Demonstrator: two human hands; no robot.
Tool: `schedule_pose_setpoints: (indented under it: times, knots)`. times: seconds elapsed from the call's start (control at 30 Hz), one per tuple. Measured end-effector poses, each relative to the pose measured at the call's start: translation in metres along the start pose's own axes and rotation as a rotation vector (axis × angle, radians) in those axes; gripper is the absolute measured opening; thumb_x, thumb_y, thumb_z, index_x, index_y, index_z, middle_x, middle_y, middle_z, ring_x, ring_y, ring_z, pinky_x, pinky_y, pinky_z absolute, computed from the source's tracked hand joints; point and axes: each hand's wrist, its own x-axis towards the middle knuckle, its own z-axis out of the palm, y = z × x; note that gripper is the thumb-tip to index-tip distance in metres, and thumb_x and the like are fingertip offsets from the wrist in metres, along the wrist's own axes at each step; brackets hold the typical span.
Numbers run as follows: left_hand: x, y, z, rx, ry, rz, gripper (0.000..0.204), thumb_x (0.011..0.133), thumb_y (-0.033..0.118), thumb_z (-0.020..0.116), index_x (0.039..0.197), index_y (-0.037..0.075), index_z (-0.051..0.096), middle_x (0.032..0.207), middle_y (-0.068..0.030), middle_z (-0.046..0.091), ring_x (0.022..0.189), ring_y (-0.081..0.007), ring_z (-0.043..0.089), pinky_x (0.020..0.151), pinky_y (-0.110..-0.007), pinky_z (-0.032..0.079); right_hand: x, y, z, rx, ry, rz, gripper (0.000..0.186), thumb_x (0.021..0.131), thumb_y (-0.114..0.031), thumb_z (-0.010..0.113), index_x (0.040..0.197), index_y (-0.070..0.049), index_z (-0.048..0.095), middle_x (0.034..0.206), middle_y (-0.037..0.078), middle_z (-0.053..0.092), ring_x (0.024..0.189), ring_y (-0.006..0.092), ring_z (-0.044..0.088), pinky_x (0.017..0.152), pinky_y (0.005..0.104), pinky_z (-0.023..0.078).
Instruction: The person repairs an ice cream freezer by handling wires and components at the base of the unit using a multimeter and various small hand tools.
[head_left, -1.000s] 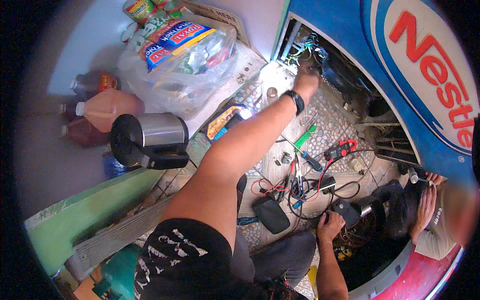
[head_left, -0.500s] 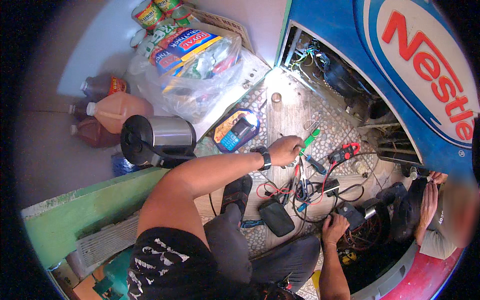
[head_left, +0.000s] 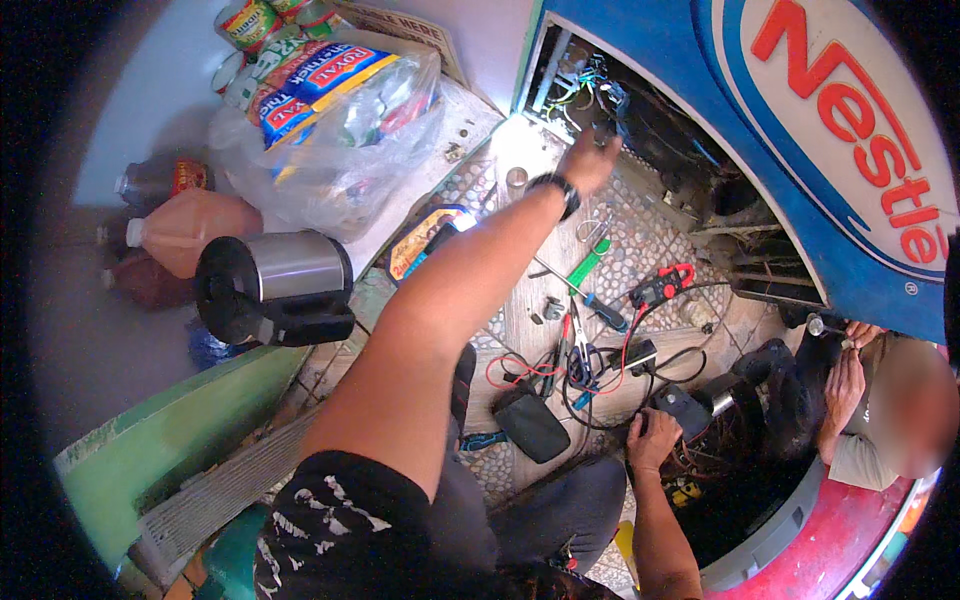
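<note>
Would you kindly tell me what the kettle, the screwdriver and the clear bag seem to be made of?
Kettle: probably satin steel and black plastic, given its silvery sheen and dark handle.
Screwdriver: likely smooth metal shaft, from its thin, grey look; blue handle perhaps plastic or rubber.
Bag: apparently glossy plastic film, being see-through and crinkled.

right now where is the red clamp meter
In the head view, the meter lies on the floor right of centre, beside the blue-handled screwdriver.
</note>
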Motion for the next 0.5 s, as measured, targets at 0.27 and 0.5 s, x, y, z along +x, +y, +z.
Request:
schedule_pose_setpoints:
  times: [0.27, 0.5]
  knots:
    - [0.053, 0.025, 0.066, -0.341, 0.021, -0.114, 0.037, 0.101, 0.035, 0.048, 0.103, 0.001, 0.063, 0.082, -0.0186, 0.07, 0.073, -0.0325, 0.07, 0.065, -0.044, 0.054, -0.004, 0.002, -0.002, 0.005, -0.002, 0.061, 0.012, 0.083, -0.015, 0.068, 0.093, -0.008, 0.065, 0.092, 0.008, 0.062, 0.093, 0.0306, 0.057, 0.089, 0.0449, 0.039]
    - [0.069, -0.003, 0.096, 0.632, -0.02, 0.563, 0.022, 0.088, 0.025, 0.061, 0.093, 0.007, 0.073, 0.095, -0.0176, 0.071, 0.092, -0.0279, 0.069, 0.081, -0.044, 0.052, -0.007, 0.004, -0.006, 0.001, -0.029, 0.089, 0.014, 0.083, -0.014, 0.068, 0.096, -0.009, 0.065, 0.092, 0.008, 0.062, 0.093, 0.0302, 0.056, 0.088, 0.0443, 0.039]
